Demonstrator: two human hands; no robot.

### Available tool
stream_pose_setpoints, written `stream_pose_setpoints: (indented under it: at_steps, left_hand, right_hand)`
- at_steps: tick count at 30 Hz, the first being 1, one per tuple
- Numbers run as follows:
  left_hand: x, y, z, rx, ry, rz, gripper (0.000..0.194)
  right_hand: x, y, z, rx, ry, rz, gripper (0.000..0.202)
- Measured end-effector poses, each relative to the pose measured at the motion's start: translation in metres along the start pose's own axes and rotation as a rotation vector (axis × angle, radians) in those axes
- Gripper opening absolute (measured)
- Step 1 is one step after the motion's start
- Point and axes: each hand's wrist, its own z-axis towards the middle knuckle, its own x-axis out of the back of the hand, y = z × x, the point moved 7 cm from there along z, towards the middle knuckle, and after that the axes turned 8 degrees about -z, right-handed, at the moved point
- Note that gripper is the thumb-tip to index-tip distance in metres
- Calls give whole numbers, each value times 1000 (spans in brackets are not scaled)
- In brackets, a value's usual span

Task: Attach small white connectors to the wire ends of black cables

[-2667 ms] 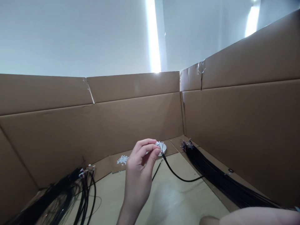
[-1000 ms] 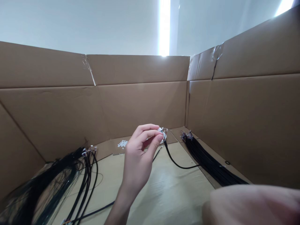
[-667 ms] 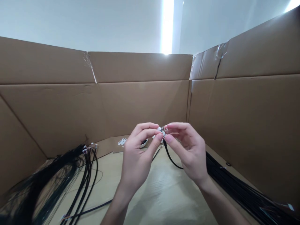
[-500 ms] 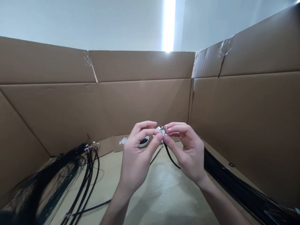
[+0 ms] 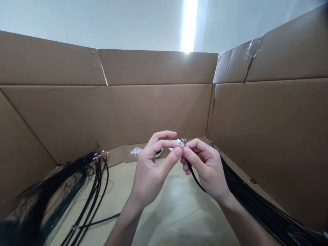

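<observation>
In the middle of the head view, a black cable [image 5: 196, 177] runs up into my right hand [image 5: 205, 167], which is closed around its end. Thin wires with pale metal tips [image 5: 183, 140] stick up from between the fingertips. My left hand [image 5: 155, 167] pinches at the same wires with thumb and index finger, its other fingers raised. Thumb tips of both hands nearly touch. Whether a small part sits between the left fingertips is too small to tell. Just behind the hands are a white dish [image 5: 172, 149] and a white bowl [image 5: 159, 153], both partly hidden.
Small white pieces [image 5: 135, 151] lie in a pile at the back. Several black cables with white connectors [image 5: 98, 184] and a dark bundle [image 5: 51, 191] lie left. Another black cable bundle [image 5: 251, 201] runs along the right. Cardboard walls [image 5: 159, 109] enclose the table [image 5: 174, 218].
Both hands have shifted slightly right in the view. The right fingers, spread before, have curled in around the cable end, and the wire tips now stand more upright. The view has tilted slightly.
</observation>
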Motion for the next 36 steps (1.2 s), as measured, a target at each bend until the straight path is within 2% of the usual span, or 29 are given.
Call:
stream_pose_setpoints:
  at_steps: [4, 13, 15, 18, 20, 21, 23, 27, 36]
  left_hand:
    - [1, 8, -1, -92, 3, 85, 9]
    - [1, 12, -2, -131, -17, 147, 12]
    - [1, 11, -1, -120, -29, 130, 13]
    - [-1, 10, -1, -106, -41, 106, 14]
    - [-1, 9, -1, -99, -49, 91, 15]
    - [-1, 9, -1, -98, -53, 81, 15]
    - [-1, 9, 0, -95, -59, 67, 15]
    - [-1, 7, 1, -76, -84, 43, 13]
    - [-3, 3, 1, -30, -106, -9, 12]
  right_hand:
    - [-1, 0, -2, -13, 17, -9, 26]
    - [-3, 2, -5, 33, 15, -95, 23]
    - [0, -3, -8, 152, 113, -195, 7]
    - [5, -25, -22, 525, 340, -466, 37]
    - [-1, -37, -31, 741, 391, -678, 40]
    - [-4, -40, -34, 794, 383, -760, 37]
    - [-7, -43, -34, 807, 357, -849, 30]
    - [-7, -48, -33, 785, 378, -876, 23]
    - [-1, -52, -33, 768, 442, -929, 22]
